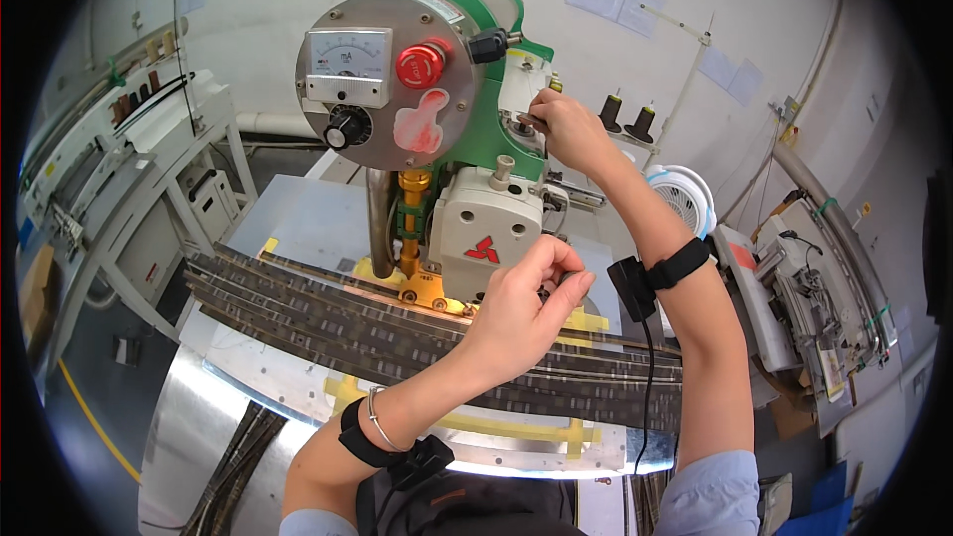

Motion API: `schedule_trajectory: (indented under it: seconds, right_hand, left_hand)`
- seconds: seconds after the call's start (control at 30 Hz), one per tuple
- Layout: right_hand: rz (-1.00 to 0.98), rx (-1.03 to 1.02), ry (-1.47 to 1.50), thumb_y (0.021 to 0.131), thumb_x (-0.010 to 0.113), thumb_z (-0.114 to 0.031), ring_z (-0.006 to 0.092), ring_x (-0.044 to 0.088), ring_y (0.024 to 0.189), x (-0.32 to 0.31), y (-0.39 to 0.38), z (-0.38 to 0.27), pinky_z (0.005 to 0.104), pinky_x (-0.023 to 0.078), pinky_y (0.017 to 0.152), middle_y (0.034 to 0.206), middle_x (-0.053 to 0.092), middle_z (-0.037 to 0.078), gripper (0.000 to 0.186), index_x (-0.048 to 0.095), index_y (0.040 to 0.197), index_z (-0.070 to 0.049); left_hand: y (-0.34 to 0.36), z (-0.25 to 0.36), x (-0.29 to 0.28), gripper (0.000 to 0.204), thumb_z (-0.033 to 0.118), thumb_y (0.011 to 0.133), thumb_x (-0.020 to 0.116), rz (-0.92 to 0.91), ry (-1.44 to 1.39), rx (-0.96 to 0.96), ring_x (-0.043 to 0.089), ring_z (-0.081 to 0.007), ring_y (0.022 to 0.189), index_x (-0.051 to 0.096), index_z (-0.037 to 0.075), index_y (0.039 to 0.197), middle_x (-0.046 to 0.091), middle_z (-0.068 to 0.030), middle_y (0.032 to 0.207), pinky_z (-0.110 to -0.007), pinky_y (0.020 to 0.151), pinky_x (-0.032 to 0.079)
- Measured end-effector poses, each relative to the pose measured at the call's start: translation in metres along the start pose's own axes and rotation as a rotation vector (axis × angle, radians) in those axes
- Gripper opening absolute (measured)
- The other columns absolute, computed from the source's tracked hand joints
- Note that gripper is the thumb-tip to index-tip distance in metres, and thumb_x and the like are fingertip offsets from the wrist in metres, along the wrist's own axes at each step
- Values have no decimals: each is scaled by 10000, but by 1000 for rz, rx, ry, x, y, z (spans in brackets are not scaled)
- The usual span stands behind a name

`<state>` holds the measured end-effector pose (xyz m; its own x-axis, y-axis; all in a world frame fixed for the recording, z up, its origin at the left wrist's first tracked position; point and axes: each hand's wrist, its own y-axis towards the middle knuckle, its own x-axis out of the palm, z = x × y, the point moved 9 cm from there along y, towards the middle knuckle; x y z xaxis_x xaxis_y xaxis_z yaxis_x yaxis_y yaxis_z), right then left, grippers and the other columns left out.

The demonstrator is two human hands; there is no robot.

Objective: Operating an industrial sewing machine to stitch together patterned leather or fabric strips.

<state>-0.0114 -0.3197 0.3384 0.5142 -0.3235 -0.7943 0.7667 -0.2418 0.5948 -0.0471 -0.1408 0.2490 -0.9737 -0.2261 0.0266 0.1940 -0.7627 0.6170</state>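
A green and white machine [467, 139] stands on a metal table [298, 218], with a round grey panel [382, 79] carrying a meter, a red button and a black knob. My right hand [566, 124] reaches up to the machine's right side, fingertips pinched on a small part there. My left hand [526, 298] is curled at the white lower head, fingers closed by the brass foot [422, 283]; what it pinches is hidden. Several long dark patterned strips [328, 323] lie across the table under the head.
Yellow tape marks [571, 432] edge the table. A white fan [685, 199] and two dark thread cones [625, 114] sit behind on the right. Another workstation [824, 308] stands at right, and white benches [129, 169] at left. More strips hang down at lower left [233, 467].
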Motion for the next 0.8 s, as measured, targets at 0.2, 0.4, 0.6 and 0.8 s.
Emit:
schedule_trajectory:
  seconds: [0.2, 0.4, 0.6, 0.8]
  right_hand:
    - [-196, 486, 359, 742, 766, -275, 248, 675, 635, 19, -25, 42, 343, 520, 638, 653, 659, 158, 363, 663, 835, 60]
    - [-11, 799, 1133, 749, 722, 32, 159, 636, 611, 20, -28, 43, 240, 376, 436, 792, 647, 144, 158, 602, 845, 67]
    - [-90, 851, 1171, 809, 642, 70, 109, 538, 515, 43, -18, 39, 214, 330, 411, 748, 647, 130, 28, 627, 785, 69]
    - [-280, 809, 687, 770, 706, -99, 83, 444, 480, 26, -21, 32, 243, 280, 412, 628, 582, 35, 123, 630, 716, -18]
  left_hand:
    - [0, 9, -1, 130, 78, 916, 602, 25, 150, 25, 563, -83, 685, 518, -16, 949, 597, -47, 761, -238, 635, 453]
    - [-8, 12, 8, 117, 59, 890, 612, 33, 276, 90, 560, -126, 604, 552, -17, 955, 601, -66, 759, -257, 576, 456]
    - [-11, -1, 6, 94, 72, 883, 585, 54, 122, 38, 584, -175, 574, 565, -13, 920, 603, -112, 698, -300, 566, 466]
    - [-17, -9, -7, 116, 87, 918, 562, 42, 124, -74, 506, -59, 638, 601, -15, 957, 597, -20, 728, -218, 579, 417]
